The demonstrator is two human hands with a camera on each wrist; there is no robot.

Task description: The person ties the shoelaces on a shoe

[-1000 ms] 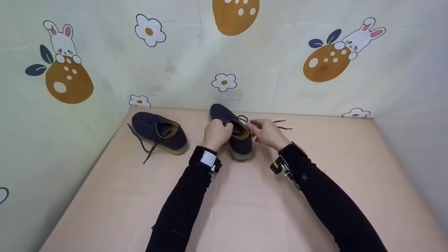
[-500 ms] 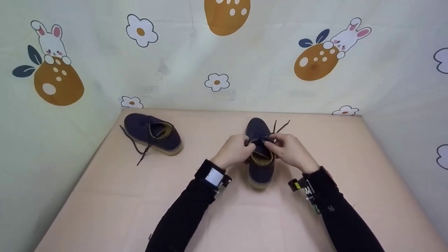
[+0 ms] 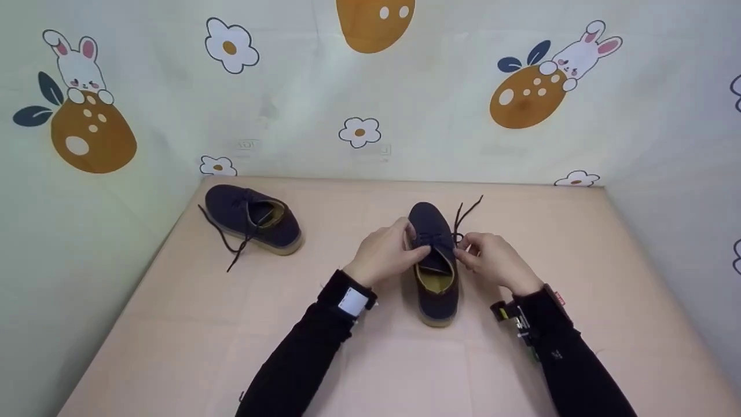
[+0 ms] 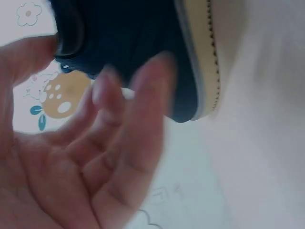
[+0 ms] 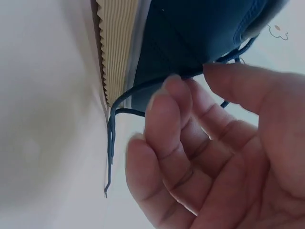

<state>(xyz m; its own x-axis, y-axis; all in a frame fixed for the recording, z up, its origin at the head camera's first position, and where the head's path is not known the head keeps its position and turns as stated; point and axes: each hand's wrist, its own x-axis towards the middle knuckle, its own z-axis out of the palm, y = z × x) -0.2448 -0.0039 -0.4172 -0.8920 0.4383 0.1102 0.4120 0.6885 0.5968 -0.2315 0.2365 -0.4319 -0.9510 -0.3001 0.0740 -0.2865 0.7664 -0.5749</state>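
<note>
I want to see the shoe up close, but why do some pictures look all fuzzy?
Left wrist view: the camera sits very close, so the left hand and the shoe blur. Right wrist view: sharper, showing the lace by the right hand. Head view: evenly lit, soft shadows, walls bent by the wide lens.

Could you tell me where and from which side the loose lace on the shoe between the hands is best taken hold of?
Judging by its pose, pinch the lace near its free ends, from the right: they trail onto the mat beside the shoe's toe, clear of the upper. The right hand already pinches it near the eyelets.
</note>
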